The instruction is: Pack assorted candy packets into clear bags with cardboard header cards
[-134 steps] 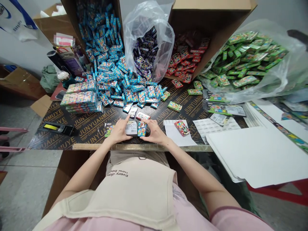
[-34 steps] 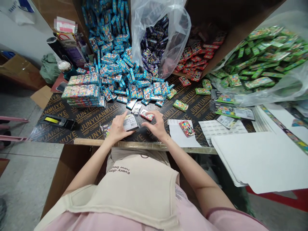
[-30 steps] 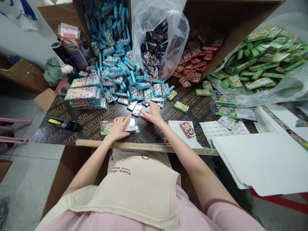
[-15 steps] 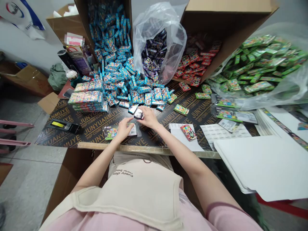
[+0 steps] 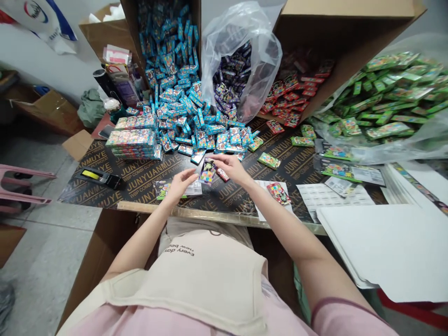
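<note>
Change: right hand (image 5: 231, 167) now raises a purple foil packet (image 5: 207, 171) off the plywood board (image 5: 140, 184), fingertips pinching its top edge.
Left hand (image 5: 180, 183): open, gripping nothing, above a labelled packet (image 5: 182, 189).
Ahead: blue packet heap (image 5: 182, 112), upper centre.

A pink stool (image 5: 24, 187) stands on grey floor (image 5: 45, 266) near a white wall (image 5: 45, 70).

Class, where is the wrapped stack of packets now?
In the head view, the wrapped stack sits at the left of the plywood table, against the blue packet heap.
</note>
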`<move>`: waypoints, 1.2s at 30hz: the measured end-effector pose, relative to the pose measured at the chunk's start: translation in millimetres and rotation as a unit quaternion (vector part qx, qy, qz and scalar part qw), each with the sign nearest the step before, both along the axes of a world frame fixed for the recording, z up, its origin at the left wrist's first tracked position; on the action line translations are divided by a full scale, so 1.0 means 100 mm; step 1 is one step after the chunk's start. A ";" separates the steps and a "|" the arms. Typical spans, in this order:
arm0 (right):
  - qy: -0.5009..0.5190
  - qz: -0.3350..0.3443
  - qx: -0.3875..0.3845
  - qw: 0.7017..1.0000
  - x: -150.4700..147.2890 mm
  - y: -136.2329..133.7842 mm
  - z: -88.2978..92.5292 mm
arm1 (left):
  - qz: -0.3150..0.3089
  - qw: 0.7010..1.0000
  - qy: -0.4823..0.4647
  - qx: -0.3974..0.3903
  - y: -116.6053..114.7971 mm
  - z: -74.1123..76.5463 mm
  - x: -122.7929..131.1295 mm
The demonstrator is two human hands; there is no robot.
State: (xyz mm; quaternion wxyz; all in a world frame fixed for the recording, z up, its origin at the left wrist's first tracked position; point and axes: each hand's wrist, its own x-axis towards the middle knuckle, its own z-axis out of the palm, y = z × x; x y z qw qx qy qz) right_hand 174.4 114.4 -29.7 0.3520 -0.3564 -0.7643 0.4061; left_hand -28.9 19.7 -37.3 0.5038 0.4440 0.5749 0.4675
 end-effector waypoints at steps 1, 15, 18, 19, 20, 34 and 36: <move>0.004 0.029 -0.033 0.999 0.01 -0.10 0.04 | -0.019 0.999 -0.027 -0.019 -0.01 0.03 0.05; -0.132 -0.041 0.187 0.973 0.27 -0.60 -0.25 | -0.167 0.925 0.325 0.098 -0.03 -0.19 -0.14; -0.163 -0.052 0.184 0.968 0.26 -0.57 -0.43 | -0.219 0.839 0.483 0.122 -0.02 -0.30 -0.29; -0.175 -0.052 0.184 0.966 0.25 -0.58 -0.47 | -0.229 0.825 0.501 0.127 -0.02 -0.32 -0.31; -0.186 -0.049 0.184 0.964 0.23 -0.59 -0.49 | -0.234 0.818 0.508 0.136 -0.02 -0.33 -0.32; -0.110 -0.033 0.128 0.985 0.26 -0.69 -0.48 | -0.221 0.850 0.442 0.182 -0.03 -0.18 -0.28; -0.083 -0.050 0.108 0.989 0.23 -0.75 -0.47 | -0.213 0.854 0.442 0.175 -0.02 -0.18 -0.28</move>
